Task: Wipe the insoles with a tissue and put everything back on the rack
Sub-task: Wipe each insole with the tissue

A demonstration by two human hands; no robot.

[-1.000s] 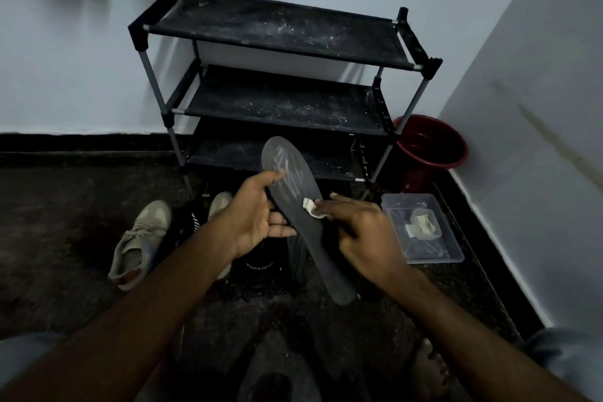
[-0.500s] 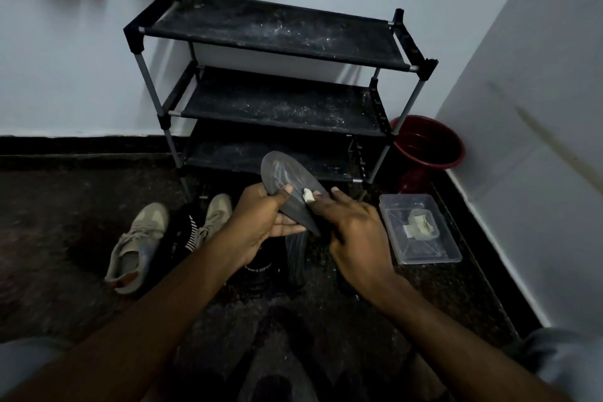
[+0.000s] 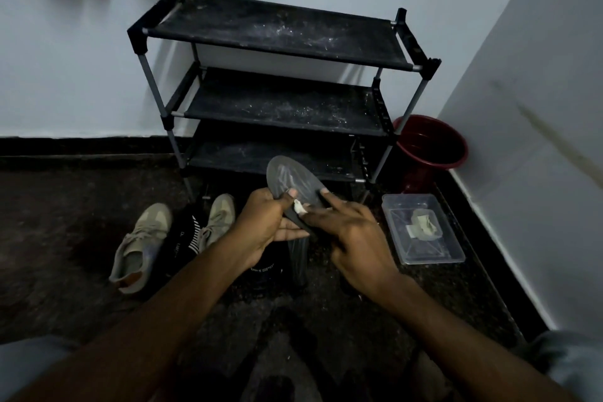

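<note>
My left grip (image 3: 264,225) is closed round the middle of the grey insole (image 3: 293,183), thumb on top. My right grip (image 3: 352,238) holds a small wad of tissue (image 3: 299,206) at its fingertips and presses it onto the insole just beside that thumb, with the index finger standing off straight.

Risks as I judge them:
- The wad is tiny, so it could slip out or shred under pressure, and then bare fingers would smear the surface instead of cleaning it.
- The insole is thin and held at one spot. Pressing hard could bend it, and the toe end beyond the grips would go unwiped.
- The rack (image 3: 277,29) beyond the grips is dusty, so a clean insole laid there could pick up dirt again.

Count:
- One rack with three shelves.
- One insole in hand, and what looks like a second one (image 3: 297,258) on the floor just under the grips.
- Two tan sneakers (image 3: 140,245) left of the left grip, with one dark striped piece between them that I cannot identify.
- One clear plastic box (image 3: 452,250) right of the right grip, with one crumpled wad inside.
- One red bucket (image 3: 430,147) beyond the box.
</note>
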